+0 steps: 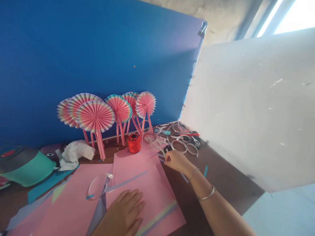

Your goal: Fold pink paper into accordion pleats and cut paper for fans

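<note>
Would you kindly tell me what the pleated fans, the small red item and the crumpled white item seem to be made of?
The pleated fans look like matte paper, judging by their crisp, even folds. The small red item looks glossy, possibly plastic, from its bright highlights. The crumpled white item is probably soft, matte tissue, though thin cloth would show similar loose folds.

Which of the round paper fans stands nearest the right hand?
The rightmost fan, with a pale edge; the other fans stand further left, away from the right hand.
</note>
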`<state>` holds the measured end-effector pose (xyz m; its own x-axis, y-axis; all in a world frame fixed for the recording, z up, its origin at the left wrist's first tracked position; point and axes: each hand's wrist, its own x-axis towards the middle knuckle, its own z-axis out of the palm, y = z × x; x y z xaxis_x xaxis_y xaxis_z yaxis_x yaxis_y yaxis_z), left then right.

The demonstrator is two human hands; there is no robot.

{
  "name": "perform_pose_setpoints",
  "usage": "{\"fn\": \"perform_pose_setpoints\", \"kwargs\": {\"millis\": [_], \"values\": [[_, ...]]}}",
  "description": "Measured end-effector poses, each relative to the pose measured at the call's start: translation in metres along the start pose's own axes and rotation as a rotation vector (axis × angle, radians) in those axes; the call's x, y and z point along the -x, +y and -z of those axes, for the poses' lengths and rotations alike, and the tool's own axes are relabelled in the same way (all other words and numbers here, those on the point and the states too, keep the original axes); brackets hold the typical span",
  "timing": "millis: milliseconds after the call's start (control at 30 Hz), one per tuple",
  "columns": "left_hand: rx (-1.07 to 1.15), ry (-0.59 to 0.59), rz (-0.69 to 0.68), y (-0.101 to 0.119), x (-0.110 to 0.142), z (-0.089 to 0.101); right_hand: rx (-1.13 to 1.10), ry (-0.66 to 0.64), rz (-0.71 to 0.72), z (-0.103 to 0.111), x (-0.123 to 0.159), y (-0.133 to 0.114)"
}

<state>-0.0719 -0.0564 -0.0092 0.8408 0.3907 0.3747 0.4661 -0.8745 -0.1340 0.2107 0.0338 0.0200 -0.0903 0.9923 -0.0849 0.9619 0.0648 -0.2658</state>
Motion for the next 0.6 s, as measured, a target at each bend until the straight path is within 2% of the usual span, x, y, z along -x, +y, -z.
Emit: {"fn": "perform_pose_setpoints", "kwargs": {"millis": [200,333,467,600], "values": [[0.146,-0.013,0.005,-0.003,0.010,-0.007,0.026,0.012,0.046,-0.007,0.001,-0.009],[0.231,-0.037,0.066,0.000,0.013,-0.011,0.007,0.036,0.042,-0.014,-0.001,-0.006],[0.275,-0.044,0.207,0.007,0.007,-0.005,0.015,0.032,0.095,-0.021,-0.003,-0.003],[0.269,-0.162,0.234,0.008,0.000,0.006,-0.068,0.067,0.159,-0.019,-0.005,-0.005]]}}
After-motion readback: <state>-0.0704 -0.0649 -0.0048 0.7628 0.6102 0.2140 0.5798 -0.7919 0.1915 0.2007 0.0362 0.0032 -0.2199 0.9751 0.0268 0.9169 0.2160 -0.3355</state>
